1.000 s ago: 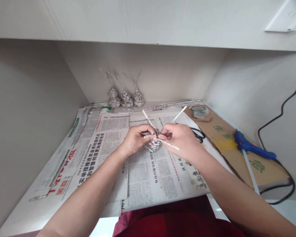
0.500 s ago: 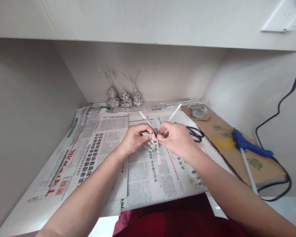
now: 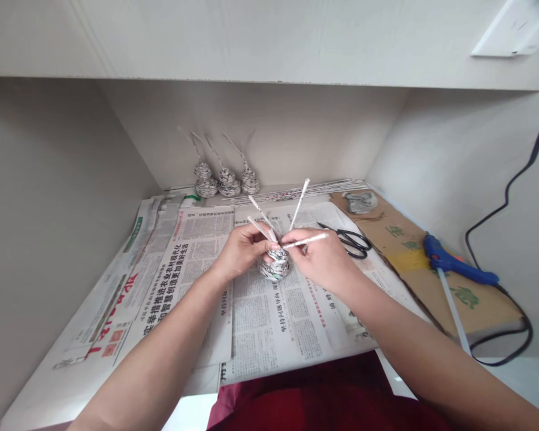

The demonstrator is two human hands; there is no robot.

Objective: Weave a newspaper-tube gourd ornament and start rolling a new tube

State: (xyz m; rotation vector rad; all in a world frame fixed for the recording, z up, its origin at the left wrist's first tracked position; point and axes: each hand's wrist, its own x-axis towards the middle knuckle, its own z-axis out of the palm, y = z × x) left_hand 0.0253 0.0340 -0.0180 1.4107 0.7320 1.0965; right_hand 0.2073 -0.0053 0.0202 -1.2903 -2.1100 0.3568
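Grey-white newsprint gourd [image 3: 274, 271]: small, rounded, woven from rolled paper in stacked rings flecked with dark print; we have it between our hands, over the newspaper, and cannot tell whether its base touches down.
White rolled-paper strips [image 3: 299, 205]: four fan out from its top, two leaning left, one rising, one lying nearly flat over our right fingers.
Left hand [image 3: 245, 250]: we keep its grip closed on the gourd's upper part.
Right hand [image 3: 323, 254]: we pinch at the base of the strips; which strip sits in this grip we cannot tell.
In the way: our fingers hide much of the gourd's neck; black-handled scissors [image 3: 341, 232] lie just beside our right hand.
White table [image 3: 38, 398]: printed newspaper sheets [image 3: 260, 347] cover much of it.
Back wall [image 3: 296, 131]: before it we see three stemmed newsprint gourds [image 3: 229, 184] and a bundle of long paper rolls [image 3: 314, 191].
Brown cardboard [image 3: 489, 317]: at right, bearing a blue glue gun [image 3: 458, 265] and a crumpled grey piece [image 3: 362, 202].
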